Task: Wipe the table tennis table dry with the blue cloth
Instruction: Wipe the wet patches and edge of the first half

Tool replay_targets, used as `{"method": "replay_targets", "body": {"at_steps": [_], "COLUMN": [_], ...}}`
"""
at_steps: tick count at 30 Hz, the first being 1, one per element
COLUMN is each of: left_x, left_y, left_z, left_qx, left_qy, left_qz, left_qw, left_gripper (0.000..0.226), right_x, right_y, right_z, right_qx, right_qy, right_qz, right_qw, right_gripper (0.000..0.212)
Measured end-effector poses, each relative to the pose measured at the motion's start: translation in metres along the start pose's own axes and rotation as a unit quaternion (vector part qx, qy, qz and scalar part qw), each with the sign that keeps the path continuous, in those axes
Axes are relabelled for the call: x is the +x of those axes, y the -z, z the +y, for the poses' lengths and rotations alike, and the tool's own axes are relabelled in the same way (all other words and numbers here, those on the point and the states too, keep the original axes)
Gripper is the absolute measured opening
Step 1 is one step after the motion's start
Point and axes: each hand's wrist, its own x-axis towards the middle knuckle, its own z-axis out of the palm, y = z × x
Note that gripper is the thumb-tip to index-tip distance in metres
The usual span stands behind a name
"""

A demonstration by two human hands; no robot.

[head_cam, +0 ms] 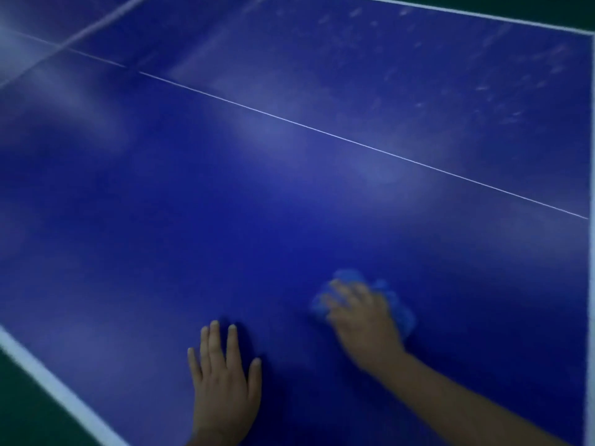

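The blue table tennis table [225,204] fills the view, with a thin white centre line running from upper left to right. A crumpled blue cloth [399,304] lies on the near part of the table. My right hand [360,313] lies on top of the cloth, fingers spread over it and pressing it to the surface; the hand is blurred. My left hand [225,378] rests flat on the table to the left of the cloth, fingers straight. Pale streaks and drops [502,78] mark the far right part of the table.
A white edge stripe [54,391] runs along the near left edge, with dark green floor [22,420] beyond it. Another white stripe [467,12] borders the far edge. The net line [87,30] crosses the upper left corner.
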Motion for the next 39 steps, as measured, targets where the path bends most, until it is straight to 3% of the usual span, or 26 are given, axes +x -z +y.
{"method": "replay_targets", "body": {"at_steps": [4, 7, 10, 14, 17, 20, 22, 24, 26, 27, 30, 33, 36, 39], "left_x": [-0.003, 0.004, 0.008, 0.008, 0.008, 0.009, 0.009, 0.007, 0.005, 0.004, -0.014, -0.051, -0.097, -0.135], "left_y": [0.003, -0.005, -0.013, -0.019, -0.023, -0.016, -0.012, -0.009, -0.006, -0.005, -0.007, -0.016, -0.028, -0.043], "left_z": [-0.059, -0.083, -0.085, -0.088, -0.095, -0.091, -0.088, -0.088, -0.09, -0.093, -0.096, -0.084, -0.051, -0.02], "left_qx": [0.011, 0.021, 0.016, 0.021, 0.027, 0.018, 0.017, 0.004, -0.039, -0.067, -0.107, -0.067, -0.075, -0.073], "left_qy": [0.102, 0.133, 0.154, 0.144, 0.134, 0.13, 0.134, 0.128, 0.115, 0.111, 0.096, 0.09, 0.112, 0.143], "left_qz": [0.015, 0.021, 0.022, 0.027, 0.014, 0.007, -0.002, 0.002, 0.029, 0.047, 0.097, 0.105, 0.082, 0.011], "left_qw": [0.995, 0.991, 0.988, 0.989, 0.99, 0.991, 0.991, 0.992, 0.992, 0.99, 0.985, 0.988, 0.988, 0.987], "left_gripper": [0.091, 0.095, 0.096, 0.092, 0.089, 0.087, 0.091, 0.092, 0.091, 0.09, 0.08, 0.073, 0.071, 0.075], "right_x": [0.07, 0.141, 0.221, 0.254, 0.159, 0.091, 0.116, 0.162, 0.185, 0.185, 0.142, 0.025, -0.106, -0.137], "right_y": [0.011, 0.009, -0.006, -0.03, -0.041, -0.03, -0.032, -0.023, -0.022, -0.024, -0.03, -0.03, -0.007, 0.004], "right_z": [0.064, 0.061, 0.021, -0.083, -0.147, -0.116, -0.067, -0.032, -0.032, -0.046, -0.108, -0.151, -0.139, -0.096], "right_qx": [0.008, 0.027, 0.027, 0.007, 0.033, 0.061, 0.018, 0.027, 0.046, 0.042, 0.026, 0.038, 0.044, 0.003], "right_qy": [-0.297, -0.328, -0.234, 0.025, 0.29, 0.427, 0.392, 0.177, -0.015, -0.042, 0.073, 0.22, 0.339, 0.394], "right_qz": [0.033, 0.059, 0.054, 0.014, -0.055, -0.13, -0.088, -0.05, -0.051, -0.044, -0.034, -0.067, -0.15, -0.139], "right_qw": [0.954, 0.943, 0.97, 1.0, 0.955, 0.893, 0.916, 0.983, 0.997, 0.997, 0.996, 0.972, 0.928, 0.908], "right_gripper": [0.046, 0.047, 0.047, 0.045, 0.034, 0.037, 0.035, 0.042, 0.048, 0.049, 0.051, 0.041, 0.038, 0.038]}}
